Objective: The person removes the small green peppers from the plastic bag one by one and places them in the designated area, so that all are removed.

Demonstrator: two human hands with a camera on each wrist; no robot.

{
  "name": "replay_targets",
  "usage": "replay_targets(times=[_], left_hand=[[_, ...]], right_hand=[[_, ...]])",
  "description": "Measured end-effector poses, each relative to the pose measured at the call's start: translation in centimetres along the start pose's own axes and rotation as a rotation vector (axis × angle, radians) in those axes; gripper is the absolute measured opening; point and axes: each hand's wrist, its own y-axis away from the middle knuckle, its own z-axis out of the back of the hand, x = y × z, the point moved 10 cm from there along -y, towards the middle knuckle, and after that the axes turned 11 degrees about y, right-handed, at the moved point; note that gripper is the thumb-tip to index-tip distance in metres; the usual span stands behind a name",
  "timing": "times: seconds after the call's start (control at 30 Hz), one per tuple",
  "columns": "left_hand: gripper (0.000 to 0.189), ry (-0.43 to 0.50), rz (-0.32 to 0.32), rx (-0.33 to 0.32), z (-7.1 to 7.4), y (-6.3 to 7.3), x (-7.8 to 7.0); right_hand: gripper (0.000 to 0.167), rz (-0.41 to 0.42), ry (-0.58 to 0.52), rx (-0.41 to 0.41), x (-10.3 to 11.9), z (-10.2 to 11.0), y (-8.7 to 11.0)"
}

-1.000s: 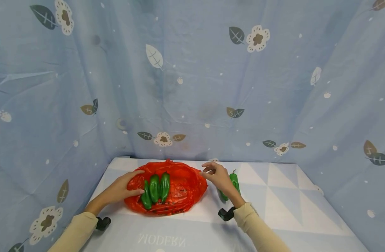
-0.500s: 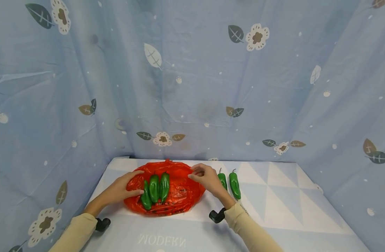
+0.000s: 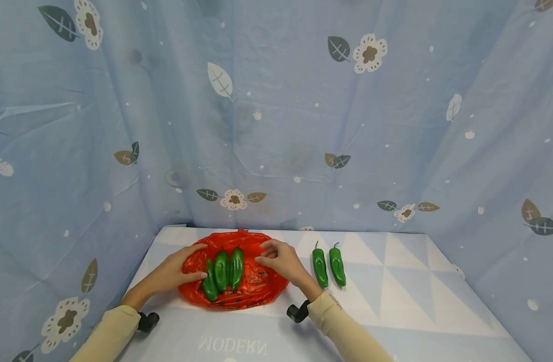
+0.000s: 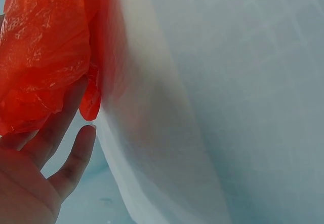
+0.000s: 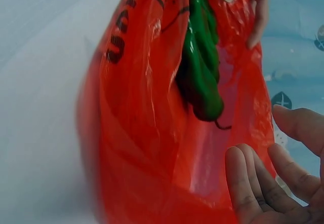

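A red plastic bag lies on the table with its mouth spread, and dark print shows on it. Several green peppers, one of them a middle pepper, lie side by side in its left half. My left hand holds the bag's left end, thumb over the edge beside the nearest pepper; in the left wrist view its fingers lie against the red film. Over the bag's right part hovers my right hand, fingers loosely bent with nothing between them. In the right wrist view a pepper points its stem toward that hand.
Two more green peppers, a left one and a right one, lie on the patterned table right of the bag. A blue curtain hangs behind and along both sides.
My right hand has moved left from the bag's right edge to over its right part, and the two loose peppers are now uncovered. The bag's right end has drawn inward. My left hand stays put.
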Motion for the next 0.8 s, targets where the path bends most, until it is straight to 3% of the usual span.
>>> replay_targets(times=[0.23,0.47,0.8], left_hand=[[0.084,-0.010,-0.020,-0.008,0.1,-0.1,-0.2],[0.085,-0.002,-0.008,-0.006,0.2,-0.4,0.0],[0.086,0.000,-0.003,-0.008,0.4,-0.3,0.2]], right_hand=[[0.045,-0.003,0.005,0.027,0.1,-1.9,-0.8],[0.046,-0.005,0.003,0.047,0.3,-3.2,-1.2],[0.046,-0.069,-0.034,0.045,-0.5,-4.3,-2.4]])
